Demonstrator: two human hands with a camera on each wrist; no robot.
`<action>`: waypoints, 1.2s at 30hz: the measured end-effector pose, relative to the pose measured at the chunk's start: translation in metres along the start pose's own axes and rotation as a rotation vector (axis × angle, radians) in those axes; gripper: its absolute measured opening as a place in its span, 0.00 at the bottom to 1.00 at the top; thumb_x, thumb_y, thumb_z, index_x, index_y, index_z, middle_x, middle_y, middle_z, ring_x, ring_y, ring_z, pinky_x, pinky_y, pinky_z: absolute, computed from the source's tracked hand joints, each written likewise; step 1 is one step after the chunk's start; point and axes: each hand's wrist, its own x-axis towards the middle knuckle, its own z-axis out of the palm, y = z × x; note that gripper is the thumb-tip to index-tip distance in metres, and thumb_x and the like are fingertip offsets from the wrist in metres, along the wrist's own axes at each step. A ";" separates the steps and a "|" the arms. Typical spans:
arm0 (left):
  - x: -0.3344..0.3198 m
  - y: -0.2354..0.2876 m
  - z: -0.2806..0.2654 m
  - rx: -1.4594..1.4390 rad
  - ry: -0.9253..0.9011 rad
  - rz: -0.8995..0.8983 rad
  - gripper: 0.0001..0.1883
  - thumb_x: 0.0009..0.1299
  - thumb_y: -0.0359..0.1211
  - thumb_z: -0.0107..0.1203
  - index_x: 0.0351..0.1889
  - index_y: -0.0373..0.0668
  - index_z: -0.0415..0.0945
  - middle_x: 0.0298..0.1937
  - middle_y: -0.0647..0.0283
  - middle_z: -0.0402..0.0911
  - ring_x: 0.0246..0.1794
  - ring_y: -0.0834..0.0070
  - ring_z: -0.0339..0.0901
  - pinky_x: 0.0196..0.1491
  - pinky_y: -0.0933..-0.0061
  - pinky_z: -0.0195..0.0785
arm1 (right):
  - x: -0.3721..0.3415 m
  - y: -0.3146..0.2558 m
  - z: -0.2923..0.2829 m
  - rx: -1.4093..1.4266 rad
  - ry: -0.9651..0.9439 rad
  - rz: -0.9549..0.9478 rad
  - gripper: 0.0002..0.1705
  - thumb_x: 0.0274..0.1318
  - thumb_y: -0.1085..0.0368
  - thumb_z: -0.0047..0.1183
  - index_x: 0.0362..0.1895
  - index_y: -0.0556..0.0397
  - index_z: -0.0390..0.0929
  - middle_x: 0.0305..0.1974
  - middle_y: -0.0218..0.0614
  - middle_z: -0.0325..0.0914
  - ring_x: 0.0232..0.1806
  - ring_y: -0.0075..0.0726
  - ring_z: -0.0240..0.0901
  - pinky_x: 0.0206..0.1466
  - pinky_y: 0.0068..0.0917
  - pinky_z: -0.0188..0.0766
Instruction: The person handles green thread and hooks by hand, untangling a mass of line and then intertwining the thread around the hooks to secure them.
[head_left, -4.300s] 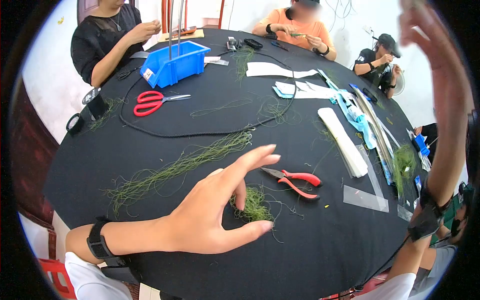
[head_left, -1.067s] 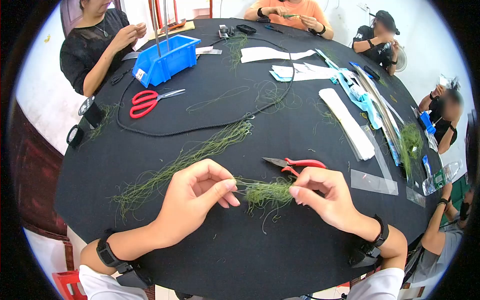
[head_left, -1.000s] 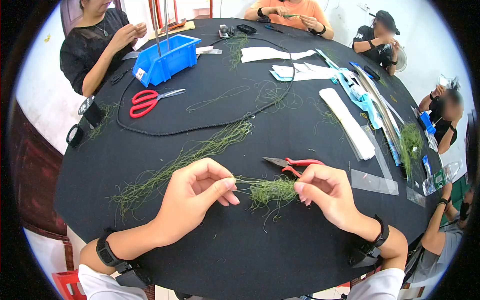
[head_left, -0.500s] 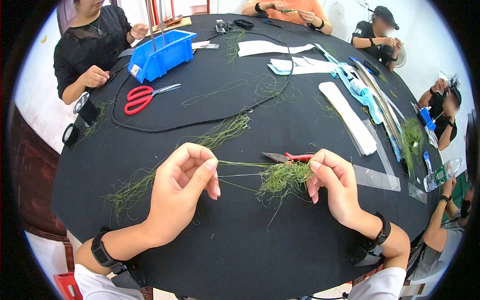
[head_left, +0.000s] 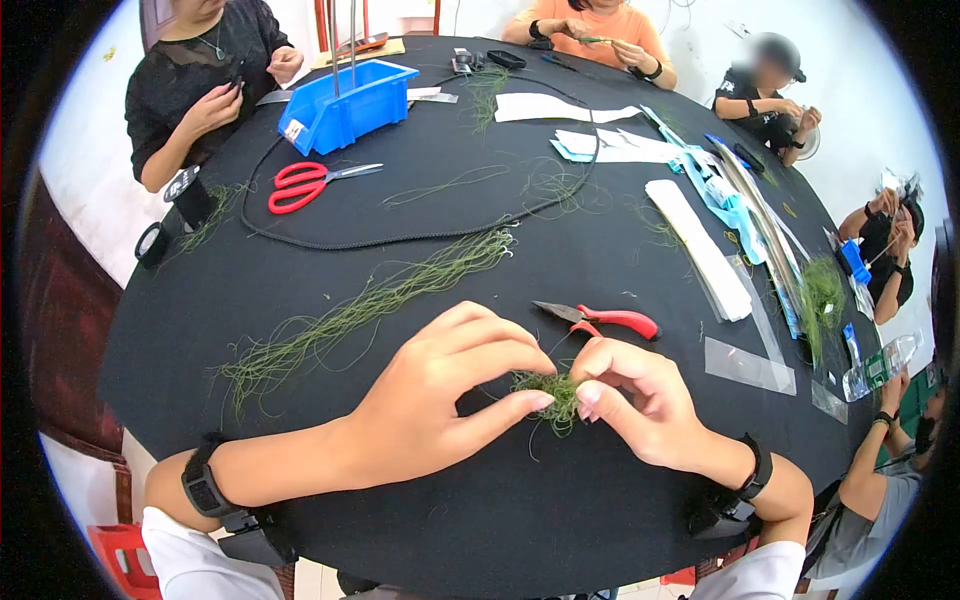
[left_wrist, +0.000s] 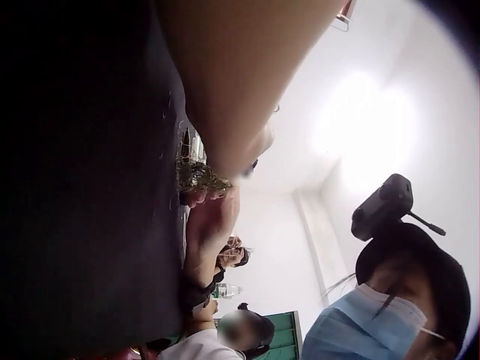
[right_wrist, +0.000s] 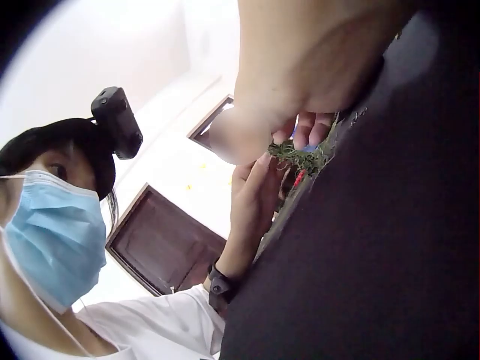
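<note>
A small tangle of green thread (head_left: 558, 412) lies between my two hands, close over the black tablecloth. My right hand (head_left: 645, 405) pinches its right side between thumb and index finger. At the left edge, my left hand (head_left: 440, 385) has its thumb and index finger parted, with some green strands showing between the fingertips. The tangle (right_wrist: 300, 156) also appears beyond the right hand in the right wrist view, near the left fingers. Just behind the hands lie needle-nose pliers (head_left: 610, 320) with red handles. A long loose bundle of green threads (head_left: 370, 310) stretches across the cloth behind the left hand.
Red-handled scissors (head_left: 318, 183), a blue bin (head_left: 350, 110) and black tape rolls (head_left: 152, 245) are at the left. A black cord (head_left: 370, 245) loops across the table. White strips (head_left: 695, 245) and clear plastic pieces (head_left: 750, 365) lie right. Several people sit around.
Both hands came to the tangle. My left hand drew strands leftward, then returned right to the tangle, its thumb and index finger parted. The taut strands no longer show; the right hand keeps pinching.
</note>
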 end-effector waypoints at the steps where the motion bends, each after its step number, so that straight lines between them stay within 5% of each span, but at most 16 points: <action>1: 0.000 0.000 0.000 -0.029 -0.032 0.003 0.11 0.58 0.29 0.64 0.38 0.39 0.80 0.40 0.61 0.80 0.45 0.65 0.75 0.47 0.66 0.68 | 0.000 0.000 0.003 0.010 -0.020 0.000 0.05 0.64 0.69 0.49 0.37 0.59 0.73 0.32 0.29 0.70 0.32 0.19 0.67 0.35 0.19 0.64; 11: -0.007 0.004 -0.002 -0.563 -0.003 -0.543 0.05 0.70 0.28 0.55 0.38 0.35 0.75 0.37 0.65 0.78 0.40 0.81 0.75 0.46 0.77 0.68 | -0.002 0.001 0.004 0.133 0.142 0.166 0.04 0.65 0.69 0.48 0.39 0.57 0.71 0.32 0.26 0.70 0.29 0.17 0.69 0.32 0.17 0.69; 15: -0.009 0.008 -0.001 -0.825 0.008 -0.641 0.05 0.72 0.28 0.51 0.40 0.35 0.72 0.38 0.65 0.75 0.38 0.80 0.74 0.45 0.75 0.69 | -0.001 0.003 0.001 0.246 0.174 0.187 0.05 0.66 0.67 0.46 0.40 0.56 0.69 0.31 0.27 0.70 0.30 0.18 0.69 0.31 0.17 0.69; 31: -0.013 0.008 0.002 -0.736 0.052 -0.688 0.06 0.72 0.30 0.51 0.41 0.37 0.72 0.35 0.66 0.75 0.35 0.82 0.77 0.32 0.81 0.72 | 0.012 -0.004 -0.032 0.235 0.514 0.170 0.09 0.69 0.61 0.41 0.40 0.53 0.67 0.35 0.36 0.73 0.32 0.28 0.76 0.24 0.21 0.75; 35: -0.013 0.007 0.000 -0.744 0.033 -0.695 0.05 0.72 0.29 0.50 0.41 0.36 0.71 0.39 0.63 0.75 0.34 0.80 0.77 0.30 0.81 0.73 | 0.011 -0.006 -0.042 0.247 0.427 0.177 0.11 0.69 0.59 0.41 0.38 0.52 0.68 0.24 0.31 0.71 0.30 0.28 0.76 0.23 0.20 0.73; 36: -0.014 0.007 0.000 -0.737 0.035 -0.691 0.05 0.72 0.28 0.50 0.42 0.36 0.71 0.40 0.61 0.75 0.34 0.78 0.78 0.29 0.81 0.73 | 0.016 -0.011 -0.036 0.252 0.487 0.206 0.11 0.69 0.59 0.42 0.37 0.52 0.67 0.17 0.25 0.64 0.25 0.26 0.74 0.20 0.20 0.70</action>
